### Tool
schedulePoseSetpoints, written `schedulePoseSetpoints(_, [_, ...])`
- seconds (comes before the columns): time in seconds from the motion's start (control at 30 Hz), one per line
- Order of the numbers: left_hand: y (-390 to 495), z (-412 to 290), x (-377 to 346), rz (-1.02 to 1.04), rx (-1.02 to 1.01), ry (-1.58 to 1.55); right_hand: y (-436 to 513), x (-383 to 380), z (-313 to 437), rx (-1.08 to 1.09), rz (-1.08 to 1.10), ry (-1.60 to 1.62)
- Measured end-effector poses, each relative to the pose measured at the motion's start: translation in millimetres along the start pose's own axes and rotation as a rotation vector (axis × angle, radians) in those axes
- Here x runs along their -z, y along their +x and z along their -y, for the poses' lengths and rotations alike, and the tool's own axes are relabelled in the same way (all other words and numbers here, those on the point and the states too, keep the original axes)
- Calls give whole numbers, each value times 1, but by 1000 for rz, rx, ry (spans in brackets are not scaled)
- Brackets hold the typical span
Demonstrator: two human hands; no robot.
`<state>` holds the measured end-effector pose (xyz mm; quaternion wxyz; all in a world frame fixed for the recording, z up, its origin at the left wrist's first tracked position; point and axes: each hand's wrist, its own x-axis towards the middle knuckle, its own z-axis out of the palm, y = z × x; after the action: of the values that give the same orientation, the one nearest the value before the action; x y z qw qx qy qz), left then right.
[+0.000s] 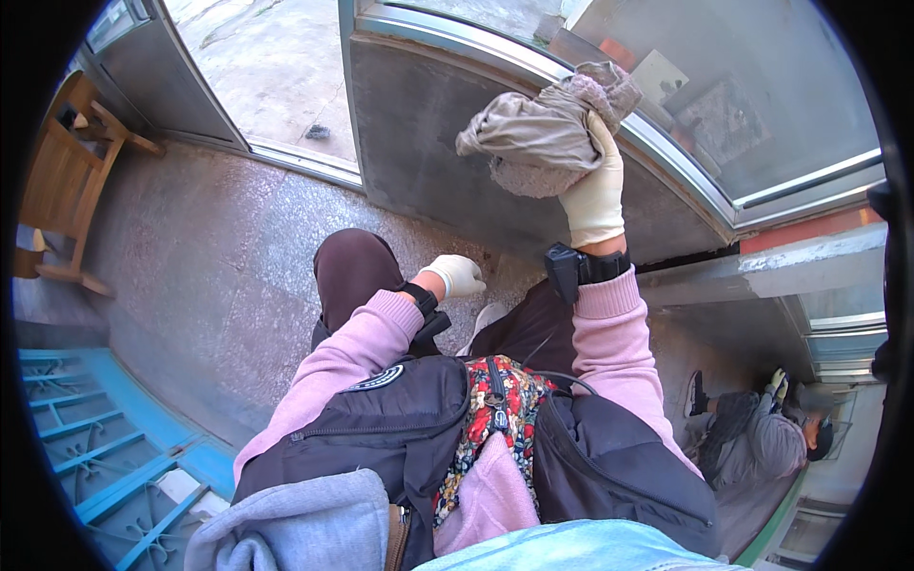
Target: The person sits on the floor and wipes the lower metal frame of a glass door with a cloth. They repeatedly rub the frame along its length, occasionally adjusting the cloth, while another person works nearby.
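My right hand (598,182), in a pale glove, grips a bunched grey-brown cloth (532,139) with a fluffy side. It holds the cloth up at the sill of a metal-framed window (485,44), over the grey wall panel; whether cloth and frame touch, I cannot tell. My left hand (460,275), also gloved, hangs lower near my knee with its fingers curled, and nothing shows in it. Both wrists carry black strapped devices.
A wooden chair (61,175) stands at the far left beside an open doorway (285,78). Blue metal grillework (107,435) is at the lower left. Another person (760,435) is low down at the right, near a grey-white ledge (771,268).
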<state>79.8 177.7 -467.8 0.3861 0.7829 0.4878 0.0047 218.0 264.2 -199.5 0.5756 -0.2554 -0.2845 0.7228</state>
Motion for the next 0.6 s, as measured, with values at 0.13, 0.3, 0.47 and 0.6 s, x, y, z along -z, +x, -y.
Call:
schedulePoseSetpoints(0.13, [-5,2,3,30,90,-8,-24,54,10,-38,-4,28])
schedulePoseSetpoints(0.3, [-16,2,1,1,165,15,-41,144,23,35,-294,-55])
schedulePoseSetpoints(0.47, [-22,1,1,47,205,10,-60,241,56,245,-615,-30])
schedulePoseSetpoints(0.6, [-17,-1,-5,69,229,20,-74,294,103,334,-689,22])
